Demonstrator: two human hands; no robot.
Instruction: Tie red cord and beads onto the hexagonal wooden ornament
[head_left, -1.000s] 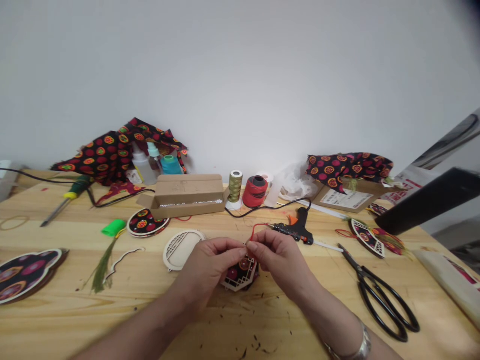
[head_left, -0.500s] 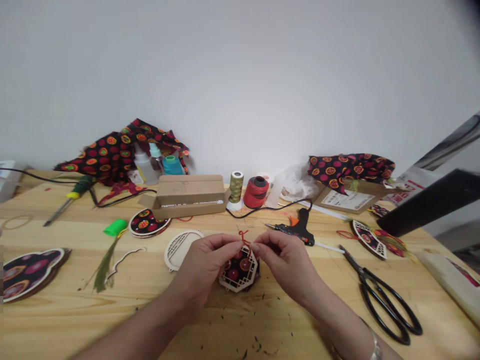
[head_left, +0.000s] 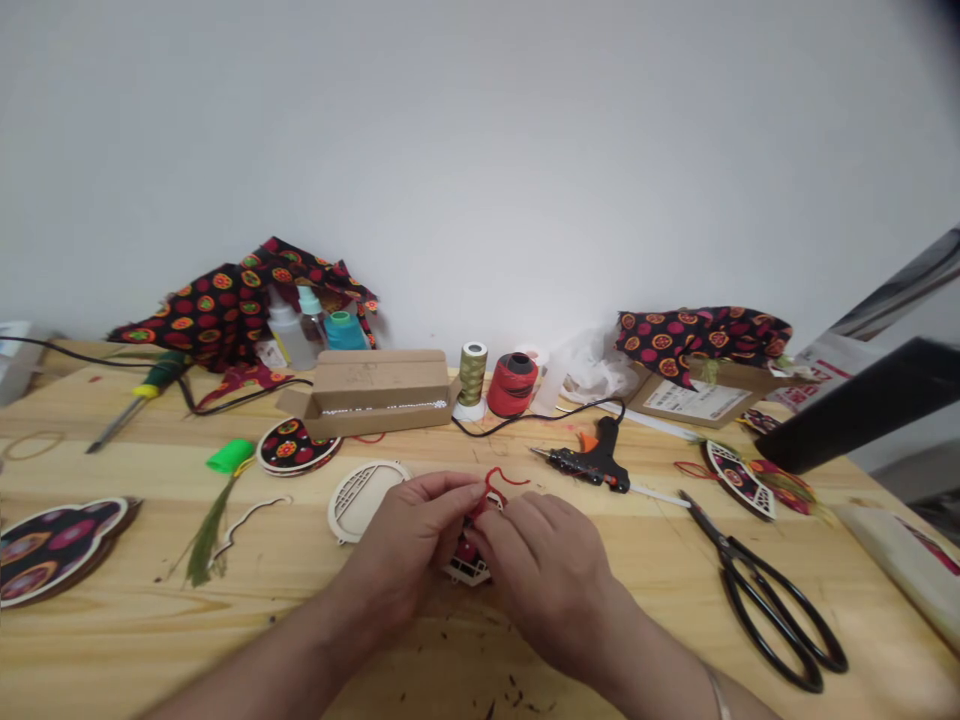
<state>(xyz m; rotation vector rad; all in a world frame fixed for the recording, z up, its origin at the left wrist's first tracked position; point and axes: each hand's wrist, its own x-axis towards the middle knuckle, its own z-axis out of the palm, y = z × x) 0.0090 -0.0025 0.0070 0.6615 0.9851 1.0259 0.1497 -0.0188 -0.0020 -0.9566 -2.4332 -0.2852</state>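
If your left hand, pinching the angular pale-wood-and-dark-fabric ornament, slackens, the thin red cord could slip; your right hand hides its grip.

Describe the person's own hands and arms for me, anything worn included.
The left hand and right hand wear no gloves, and no sleeves show. A thin, silvery bracelet circles the right arm near the bottom edge, partly out of view. No ring is visible, though some fingers are hidden.

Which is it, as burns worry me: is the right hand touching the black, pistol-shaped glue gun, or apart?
Apart. The head view shows wooden tabletop between the right hand and the glue gun beyond it.
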